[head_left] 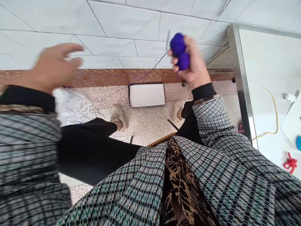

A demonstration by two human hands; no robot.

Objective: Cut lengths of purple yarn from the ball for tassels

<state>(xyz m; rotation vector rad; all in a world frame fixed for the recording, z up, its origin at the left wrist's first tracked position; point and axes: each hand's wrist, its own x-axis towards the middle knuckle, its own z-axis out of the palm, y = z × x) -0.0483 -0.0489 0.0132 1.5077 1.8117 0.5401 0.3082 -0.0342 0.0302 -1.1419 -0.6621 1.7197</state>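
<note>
My right hand (194, 64) is raised in front of the tiled wall, its fingers wrapped round purple yarn. The yarn forms two round lumps, an upper ball (177, 44) and a lower ball (183, 61), pressed against each other. From them a thin purple strand (154, 66) trails down to the left. My left hand (57, 64) is held up at the left, smeared by motion. Its thumb and forefinger are apart with nothing visible between them, while the other fingers are hard to make out.
On the floor by the wall lies a shallow white box (147, 95) with dark edges, between my shoes. A clear plastic bag with white cords (72, 105) is at the left. To the right stands a metal-edged white table (270, 78) bearing a yellow cord (275, 110) and a red knotted piece (290, 163).
</note>
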